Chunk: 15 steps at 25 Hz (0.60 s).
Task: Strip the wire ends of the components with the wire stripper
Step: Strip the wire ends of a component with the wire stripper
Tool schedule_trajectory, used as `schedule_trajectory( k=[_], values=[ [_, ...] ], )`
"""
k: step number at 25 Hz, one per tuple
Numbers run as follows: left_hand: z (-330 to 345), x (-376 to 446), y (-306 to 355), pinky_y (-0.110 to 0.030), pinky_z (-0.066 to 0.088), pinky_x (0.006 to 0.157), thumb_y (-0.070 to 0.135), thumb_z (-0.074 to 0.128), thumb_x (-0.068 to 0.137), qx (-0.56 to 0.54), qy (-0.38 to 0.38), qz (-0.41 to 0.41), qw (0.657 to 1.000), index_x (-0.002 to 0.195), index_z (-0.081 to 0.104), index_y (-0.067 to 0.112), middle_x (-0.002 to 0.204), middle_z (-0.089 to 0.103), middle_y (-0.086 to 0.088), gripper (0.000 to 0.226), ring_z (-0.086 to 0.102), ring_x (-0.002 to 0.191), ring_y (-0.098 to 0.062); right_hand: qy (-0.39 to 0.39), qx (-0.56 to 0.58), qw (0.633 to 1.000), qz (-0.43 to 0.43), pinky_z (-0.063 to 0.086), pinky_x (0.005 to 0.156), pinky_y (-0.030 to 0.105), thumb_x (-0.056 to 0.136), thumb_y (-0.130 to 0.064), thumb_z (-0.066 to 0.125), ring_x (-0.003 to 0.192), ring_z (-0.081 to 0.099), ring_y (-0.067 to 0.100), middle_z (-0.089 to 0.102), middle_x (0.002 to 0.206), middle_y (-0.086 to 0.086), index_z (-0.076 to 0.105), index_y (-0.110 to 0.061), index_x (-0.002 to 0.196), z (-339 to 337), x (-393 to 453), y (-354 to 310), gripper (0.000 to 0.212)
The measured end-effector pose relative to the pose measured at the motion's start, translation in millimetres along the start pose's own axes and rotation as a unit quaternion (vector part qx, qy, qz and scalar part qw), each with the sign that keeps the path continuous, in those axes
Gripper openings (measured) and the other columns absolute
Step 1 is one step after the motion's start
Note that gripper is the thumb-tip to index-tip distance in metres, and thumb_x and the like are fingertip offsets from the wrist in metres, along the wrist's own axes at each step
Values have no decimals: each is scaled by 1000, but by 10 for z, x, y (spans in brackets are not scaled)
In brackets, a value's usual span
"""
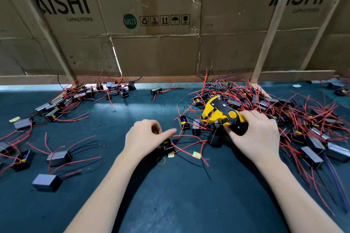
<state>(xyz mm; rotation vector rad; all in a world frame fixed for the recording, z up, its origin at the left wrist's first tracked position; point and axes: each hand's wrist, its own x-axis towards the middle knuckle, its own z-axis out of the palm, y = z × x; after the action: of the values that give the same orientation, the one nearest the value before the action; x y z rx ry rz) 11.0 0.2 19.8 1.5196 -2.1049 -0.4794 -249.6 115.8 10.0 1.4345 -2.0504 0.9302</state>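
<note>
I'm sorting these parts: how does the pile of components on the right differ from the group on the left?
The right pile is dense, with parts heaped and tangled; the left group is spread out, with parts lying apart. The right hand holds the wire stripper over the right pile; no tool is near the left group. Both hold small dark blocks with red and black wires on the green mat.

A yellow-and-black wire stripper (222,114) tilts nose-up over a tangled heap of small black components (265,111) with red wires, its jaws seemingly parted, more components (58,158) scattered left.
</note>
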Motion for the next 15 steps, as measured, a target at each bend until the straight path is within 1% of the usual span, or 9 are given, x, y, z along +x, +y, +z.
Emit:
schedule_trajectory(
  k=[2, 4, 6, 7, 8, 9, 12, 13, 15],
  values=[
    [4, 4, 23, -33, 54, 70, 51, 80, 71, -56, -23, 20, 998, 67, 64, 21, 62, 67, 9, 34, 65, 70, -12, -4, -2, 1000, -2, 40, 71, 38, 66, -37, 85, 82, 63, 32, 65, 81, 2, 69, -14, 89, -2, 1, -1, 36],
    [-28, 24, 19, -36, 55, 76, 38, 83, 72, -86, 10, 43, 995, 71, 63, 21, 65, 69, 8, 26, 66, 71, -12, -1, -5, 1000, -2, 40, 71, 38, 66, -36, 86, 81, 63, 32, 65, 81, 3, 69, -13, 90, 2, 0, -1, 37],
    [-65, 35, -22, -35, 55, 76, 46, 79, 75, -89, 47, 25, 995, 66, 63, 22, 63, 69, 9, 31, 67, 71, -11, 0, -6, 1000, 0, 40, 71, 38, 65, -36, 86, 81, 63, 33, 65, 81, 3, 69, -14, 90, 3, 3, -2, 37],
    [-74, 38, -44, -34, 55, 74, 52, 76, 76, -79, 37, 11, 996, 63, 64, 22, 62, 69, 9, 35, 67, 71, -10, -2, -5, 1000, 1, 40, 71, 38, 65, -36, 86, 82, 63, 32, 65, 81, 3, 70, -14, 91, 0, 5, -1, 37],
    [-71, 37, -63, -31, 55, 72, 56, 76, 75, -63, 7, 4, 998, 62, 66, 23, 62, 69, 10, 36, 68, 72, -10, -5, -4, 1000, 2, 39, 72, 38, 66, -37, 85, 82, 63, 32, 65, 81, 2, 69, -14, 90, 0, 5, -1, 37],
    [-64, 32, -71, -29, 53, 70, 54, 78, 73, -54, -30, 7, 998, 62, 68, 24, 63, 70, 11, 34, 68, 72, -8, -6, -4, 1000, 1, 39, 72, 38, 66, -37, 85, 82, 63, 32, 65, 81, 2, 69, -14, 90, 0, 2, -1, 37],
    [-82, 33, -59, -21, 47, 67, 31, 83, 76, -117, -104, 58, 986, 69, 74, 23, 69, 73, 12, 14, 65, 67, 0, -5, -1, 1000, -1, 40, 71, 39, 66, -36, 85, 82, 63, 32, 65, 80, 3, 68, -14, 87, -7, -1, -11, 35],
    [-98, 30, -50, -21, 48, 69, 25, 81, 78, -147, -111, 71, 980, 72, 75, 22, 71, 73, 10, 10, 65, 67, 0, -2, -1, 1000, -2, 40, 71, 39, 65, -35, 86, 81, 63, 33, 64, 79, 3, 68, -13, 86, -7, -3, -13, 35],
    [-120, 29, -19, -27, 52, 78, 15, 77, 83, -216, -114, 85, 966, 77, 73, 16, 79, 75, 3, 7, 66, 75, -7, 0, -2, 1000, -3, 39, 71, 38, 65, -35, 86, 81, 63, 33, 64, 79, 3, 68, -13, 86, -10, -4, -11, 35]
  ],
)
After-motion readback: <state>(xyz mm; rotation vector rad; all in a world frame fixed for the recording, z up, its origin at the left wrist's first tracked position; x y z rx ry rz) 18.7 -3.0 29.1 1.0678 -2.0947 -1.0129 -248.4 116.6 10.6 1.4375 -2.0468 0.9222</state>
